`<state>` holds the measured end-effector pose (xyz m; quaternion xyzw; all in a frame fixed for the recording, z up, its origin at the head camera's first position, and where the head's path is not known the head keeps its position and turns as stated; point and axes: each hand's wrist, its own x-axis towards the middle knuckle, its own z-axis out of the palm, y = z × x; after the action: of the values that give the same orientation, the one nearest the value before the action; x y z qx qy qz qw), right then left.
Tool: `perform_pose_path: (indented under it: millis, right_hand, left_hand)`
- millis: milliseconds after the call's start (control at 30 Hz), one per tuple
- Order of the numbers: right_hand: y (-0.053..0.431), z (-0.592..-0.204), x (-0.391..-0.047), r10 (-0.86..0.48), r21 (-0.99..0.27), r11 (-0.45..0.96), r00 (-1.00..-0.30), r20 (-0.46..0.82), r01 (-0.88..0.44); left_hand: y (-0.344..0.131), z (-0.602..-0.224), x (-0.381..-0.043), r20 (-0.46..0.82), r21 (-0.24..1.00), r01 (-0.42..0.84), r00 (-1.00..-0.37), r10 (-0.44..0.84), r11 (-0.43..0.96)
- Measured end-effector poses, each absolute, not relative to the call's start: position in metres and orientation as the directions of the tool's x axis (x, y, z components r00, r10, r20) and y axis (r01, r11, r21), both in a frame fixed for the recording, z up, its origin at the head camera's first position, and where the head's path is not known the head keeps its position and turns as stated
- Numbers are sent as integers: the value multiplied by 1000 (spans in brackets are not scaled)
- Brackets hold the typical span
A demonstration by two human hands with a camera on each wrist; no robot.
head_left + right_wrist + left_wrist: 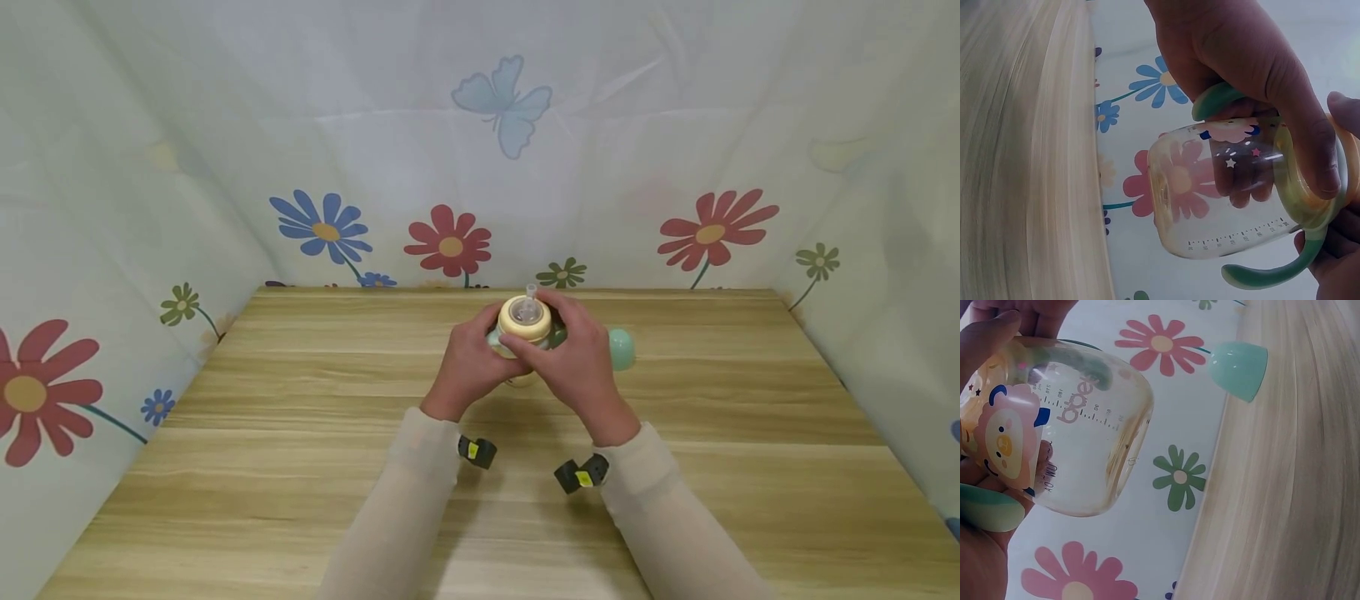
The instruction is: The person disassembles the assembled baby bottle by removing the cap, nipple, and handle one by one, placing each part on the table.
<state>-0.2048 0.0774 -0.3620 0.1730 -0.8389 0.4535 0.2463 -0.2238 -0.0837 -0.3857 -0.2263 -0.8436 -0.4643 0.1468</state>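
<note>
A clear baby bottle, with a printed animal face and green handles, is held upright above the table. Its yellow collar ring carries a transparent teat with a small spout. My left hand grips the upper bottle, thumb across its shoulder near one handle, as the right wrist view shows. My right hand holds the yellow ring from the other side, thumb in front. To the right of that hand, a mint-green domed cap sits on the table.
The wood-grain table extends around both forearms. A white curtain printed with flowers and a butterfly hangs behind and along both sides. Black wrist cameras are strapped near the sleeve cuffs.
</note>
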Motion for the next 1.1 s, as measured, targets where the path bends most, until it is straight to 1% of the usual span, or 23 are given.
perform_pose_path:
  millis: [300,533,900,1100]
  right_hand:
    - [81,-362,-206,-97,-675,510,-815,571,-533]
    - [84,-360,-206,-119,-723,453,-839,532,-522]
    - [86,-358,-205,-147,-762,416,-863,482,-497]
    - [88,-358,-205,-164,-776,388,-866,473,-497]
  left_hand:
    - [-84,-385,-224,432,738,499,-867,249,454]
    - [-86,-384,-223,396,774,468,-883,251,427]
    - [-88,-384,-224,390,789,467,-883,262,399]
    - [-89,-383,-225,389,789,472,-879,275,392]
